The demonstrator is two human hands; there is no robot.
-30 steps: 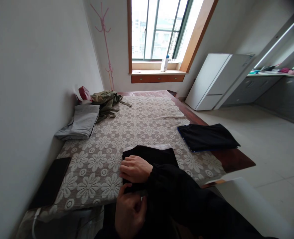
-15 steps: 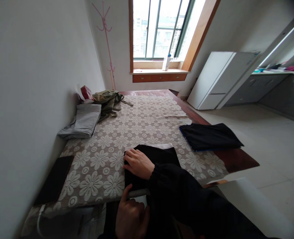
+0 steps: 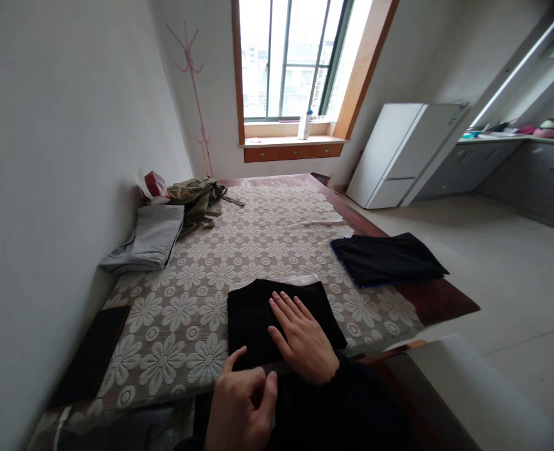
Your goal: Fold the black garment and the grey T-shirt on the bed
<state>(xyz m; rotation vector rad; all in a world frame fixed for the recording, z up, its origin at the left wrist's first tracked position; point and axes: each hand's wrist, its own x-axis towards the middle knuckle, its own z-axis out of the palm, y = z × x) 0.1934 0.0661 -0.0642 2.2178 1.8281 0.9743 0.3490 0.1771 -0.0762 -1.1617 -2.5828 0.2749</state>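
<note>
A folded black garment (image 3: 253, 316) with a pale strip along its far edge lies at the table's front edge. My right hand (image 3: 302, 335) rests flat on its right half, palm down, fingers stretched out and holding nothing. Nearer to me, at the garment's front edge, is my left hand (image 3: 241, 407). Its index finger is extended toward the garment's front left corner and its thumb stands apart; the remaining fingers are curled and partly hidden. I see nothing gripped in it.
A floral lace tablecloth (image 3: 201, 275) covers most of the table. Another dark folded garment (image 3: 389, 260) lies at right. Grey folded clothes (image 3: 157, 235), an olive bag (image 3: 196, 200) and a black tablet-like device (image 3: 89, 357) with a white cable (image 3: 61, 426) sit along the left wall.
My right hand has slid from the garment's left edge to its right half, and its fingers are now straight. The left hand stays near the front edge. The view has shifted slightly.
</note>
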